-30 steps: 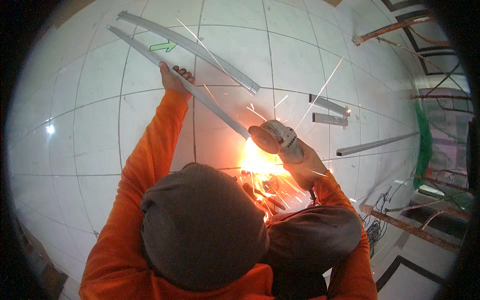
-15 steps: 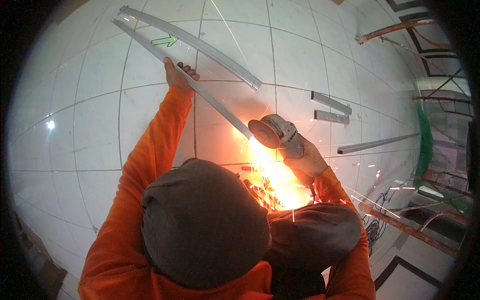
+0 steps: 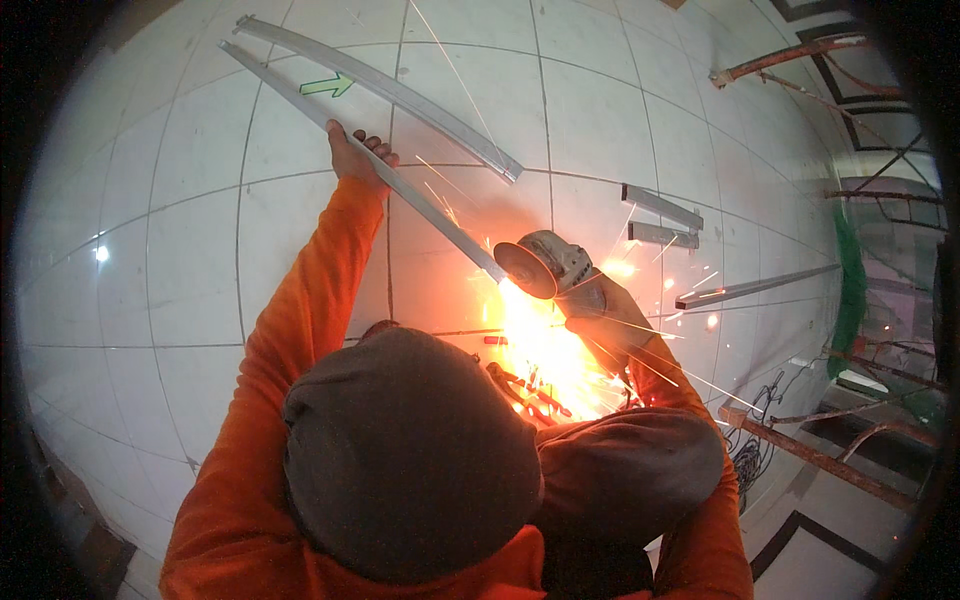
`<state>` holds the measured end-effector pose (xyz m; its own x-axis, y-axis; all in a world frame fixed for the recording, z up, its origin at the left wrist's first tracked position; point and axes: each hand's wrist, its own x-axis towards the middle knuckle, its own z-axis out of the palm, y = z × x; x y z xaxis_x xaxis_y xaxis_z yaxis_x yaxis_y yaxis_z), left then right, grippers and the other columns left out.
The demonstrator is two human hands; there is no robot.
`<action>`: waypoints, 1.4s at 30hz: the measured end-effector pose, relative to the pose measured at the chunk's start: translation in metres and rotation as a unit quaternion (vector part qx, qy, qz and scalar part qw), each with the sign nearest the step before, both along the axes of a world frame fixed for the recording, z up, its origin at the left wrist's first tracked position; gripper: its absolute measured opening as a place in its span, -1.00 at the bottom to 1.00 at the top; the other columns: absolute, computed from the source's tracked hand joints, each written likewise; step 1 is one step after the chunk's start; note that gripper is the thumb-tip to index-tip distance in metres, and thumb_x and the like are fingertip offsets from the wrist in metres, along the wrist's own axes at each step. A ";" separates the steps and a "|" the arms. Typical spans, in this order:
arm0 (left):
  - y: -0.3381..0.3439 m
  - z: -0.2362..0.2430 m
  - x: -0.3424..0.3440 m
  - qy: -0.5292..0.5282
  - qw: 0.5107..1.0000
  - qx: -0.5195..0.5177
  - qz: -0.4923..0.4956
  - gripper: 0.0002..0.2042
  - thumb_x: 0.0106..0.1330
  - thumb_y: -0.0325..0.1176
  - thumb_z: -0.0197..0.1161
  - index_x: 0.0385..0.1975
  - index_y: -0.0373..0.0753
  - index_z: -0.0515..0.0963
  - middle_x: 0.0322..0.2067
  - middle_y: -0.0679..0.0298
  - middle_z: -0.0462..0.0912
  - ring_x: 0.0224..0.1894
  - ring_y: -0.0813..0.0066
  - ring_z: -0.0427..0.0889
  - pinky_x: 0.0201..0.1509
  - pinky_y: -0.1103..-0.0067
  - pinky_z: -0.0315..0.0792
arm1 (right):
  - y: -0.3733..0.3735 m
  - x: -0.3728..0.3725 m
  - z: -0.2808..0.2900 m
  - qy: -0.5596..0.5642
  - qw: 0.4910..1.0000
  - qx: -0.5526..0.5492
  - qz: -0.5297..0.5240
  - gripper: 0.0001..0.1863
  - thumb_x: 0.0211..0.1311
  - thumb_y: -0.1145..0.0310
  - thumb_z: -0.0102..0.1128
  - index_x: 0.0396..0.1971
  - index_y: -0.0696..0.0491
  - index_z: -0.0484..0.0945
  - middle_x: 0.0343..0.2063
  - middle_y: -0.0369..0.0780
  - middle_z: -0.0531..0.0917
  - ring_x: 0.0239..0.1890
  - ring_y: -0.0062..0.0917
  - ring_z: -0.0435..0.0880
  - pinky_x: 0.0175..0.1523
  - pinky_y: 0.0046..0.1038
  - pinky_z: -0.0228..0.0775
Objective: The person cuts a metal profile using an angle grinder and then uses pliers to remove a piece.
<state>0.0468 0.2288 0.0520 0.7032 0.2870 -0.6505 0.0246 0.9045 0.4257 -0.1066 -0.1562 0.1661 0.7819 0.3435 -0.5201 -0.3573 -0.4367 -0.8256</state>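
A long grey metal bar runs diagonally, with my left hand closed round it toward its upper half. My right hand grips an angle grinder, whose disc is at the bar's lower end. Bright sparks pour from there toward my legs and partly hide some dark hand tools and a small red object. A longer grey metal profile lies above the held bar, near a green arrow marking.
Two short metal pieces and another long tube lie on the tiled floor at right. Rusty scaffold frames, green netting and coiled cables line the right side.
The spray of sparks has grown and spread down and right. My left hand and the bar have shifted slightly rightward, with the bar's far end a little higher in view.
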 end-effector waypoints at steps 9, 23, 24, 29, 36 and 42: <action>-0.002 0.002 -0.001 -0.012 1.000 0.006 -0.005 -0.47 0.35 0.35 -0.02 -0.35 -0.08 0.28 -0.56 0.38 0.21 -0.59 0.45 0.26 -0.57 0.52 0.15 | 0.000 -0.003 -0.010 0.010 0.999 0.025 -0.040 -0.42 0.09 0.55 0.37 0.17 0.09 0.45 -0.14 -0.34 0.62 -0.14 -0.59 0.56 -0.04 -0.48 0.47; 0.001 -0.008 0.000 -0.039 0.999 0.014 -0.007 -0.45 0.36 0.35 -0.02 -0.36 -0.11 0.27 -0.56 0.33 0.25 -0.58 0.42 0.27 -0.53 0.50 0.20 | -0.014 0.004 -0.013 -0.069 0.991 -0.092 0.062 -0.28 -0.14 0.30 0.53 0.12 0.11 0.47 -0.08 -0.12 0.67 0.02 -0.38 0.64 0.15 -0.35 0.43; 0.000 -0.008 0.000 -0.039 0.999 0.014 -0.008 -0.45 0.36 0.35 -0.02 -0.36 -0.11 0.27 -0.56 0.33 0.25 -0.58 0.42 0.27 -0.53 0.50 0.20 | -0.016 0.004 -0.014 -0.070 0.990 -0.100 0.063 -0.27 -0.14 0.30 0.53 0.13 0.10 0.47 -0.08 -0.12 0.67 0.01 -0.38 0.63 0.16 -0.35 0.43; 0.009 -0.022 0.006 -0.074 0.997 0.003 0.012 -0.43 0.40 0.35 -0.09 -0.30 -0.15 0.27 -0.51 0.28 0.32 -0.52 0.38 0.30 -0.44 0.44 0.29 | -0.012 0.006 0.001 -0.080 0.996 -0.034 0.026 -0.27 -0.13 0.31 0.53 0.13 0.13 0.46 -0.08 -0.14 0.66 -0.01 -0.41 0.62 0.17 -0.37 0.42; -0.001 -0.003 -0.010 0.005 0.999 0.035 -0.011 -0.40 0.51 0.25 -0.29 0.07 -0.20 0.33 -0.31 0.16 0.47 -0.31 0.21 0.48 -0.07 0.18 0.52 | -0.027 -0.001 0.001 -0.118 0.991 -0.069 0.000 -0.29 -0.12 0.32 0.53 0.11 0.14 0.46 -0.09 -0.18 0.66 -0.03 -0.45 0.61 0.18 -0.39 0.40; 0.010 -0.014 -0.006 -0.027 0.998 0.064 0.009 -0.44 0.52 0.22 -0.33 -0.17 -0.21 0.38 -0.41 0.19 0.48 -0.42 0.23 0.46 -0.17 0.20 0.51 | -0.027 -0.004 0.000 -0.085 0.991 -0.100 0.023 -0.29 -0.14 0.33 0.51 0.11 0.12 0.47 -0.10 -0.14 0.67 -0.03 -0.39 0.62 0.17 -0.36 0.42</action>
